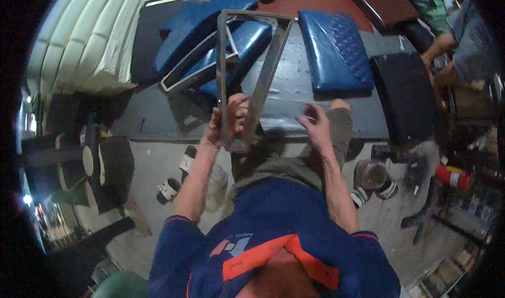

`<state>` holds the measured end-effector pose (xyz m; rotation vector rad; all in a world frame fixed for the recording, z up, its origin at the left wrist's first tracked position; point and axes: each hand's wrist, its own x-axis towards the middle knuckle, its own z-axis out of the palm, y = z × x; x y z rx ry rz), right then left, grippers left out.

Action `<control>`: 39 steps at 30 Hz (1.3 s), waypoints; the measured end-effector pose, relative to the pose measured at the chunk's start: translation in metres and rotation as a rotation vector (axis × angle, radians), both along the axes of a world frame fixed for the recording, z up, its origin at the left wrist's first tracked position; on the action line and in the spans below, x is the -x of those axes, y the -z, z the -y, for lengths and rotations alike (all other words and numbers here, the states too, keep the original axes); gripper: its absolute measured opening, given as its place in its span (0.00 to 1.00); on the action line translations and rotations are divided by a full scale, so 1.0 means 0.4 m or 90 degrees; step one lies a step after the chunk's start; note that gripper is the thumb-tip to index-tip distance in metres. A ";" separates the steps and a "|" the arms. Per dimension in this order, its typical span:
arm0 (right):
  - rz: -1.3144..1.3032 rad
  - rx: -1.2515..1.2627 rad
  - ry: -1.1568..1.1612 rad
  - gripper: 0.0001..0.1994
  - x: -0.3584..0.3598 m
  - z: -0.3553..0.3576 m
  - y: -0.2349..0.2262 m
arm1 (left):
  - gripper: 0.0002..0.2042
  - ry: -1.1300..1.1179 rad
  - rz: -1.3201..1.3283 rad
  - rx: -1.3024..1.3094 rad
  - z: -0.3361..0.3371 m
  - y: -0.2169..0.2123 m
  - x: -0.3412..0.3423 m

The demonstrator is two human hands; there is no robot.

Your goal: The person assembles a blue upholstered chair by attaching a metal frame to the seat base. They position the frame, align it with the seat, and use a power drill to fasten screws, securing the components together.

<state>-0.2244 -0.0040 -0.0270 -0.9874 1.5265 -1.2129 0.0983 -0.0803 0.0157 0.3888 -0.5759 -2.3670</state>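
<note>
The left hand [227,120] is closed around the narrow lower end of a tapered grey metal frame [251,61], holding it upright over the dark counter [294,95]. The right hand [314,123] hovers just beside it, fingers spread and empty. Blue cushions [334,48] lie on the counter behind the frame.

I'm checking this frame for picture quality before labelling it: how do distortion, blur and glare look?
Head view: strong fisheye bending, with straight edges curving near the black rim; the right hand looks slightly motion-blurred, while the left hand on the metal frame is sharper; glare streaks the frame's bars and the blue cushion; the corners are dark.
</note>
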 end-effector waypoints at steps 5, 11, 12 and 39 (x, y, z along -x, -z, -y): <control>0.493 0.139 -0.195 0.26 -0.058 0.002 -0.112 | 0.60 0.015 -0.084 -0.138 -0.145 0.043 0.212; 0.382 -0.086 -0.073 0.25 -0.037 -0.009 -0.121 | 0.44 0.139 -0.100 -0.230 -0.145 0.138 0.210; 0.473 -0.113 -0.067 0.24 0.005 -0.019 -0.073 | 0.36 0.167 0.039 -0.216 -0.123 0.099 0.207; -0.642 -0.031 0.340 0.21 0.548 0.580 0.231 | 0.34 -0.489 0.767 -0.090 0.747 0.082 -0.623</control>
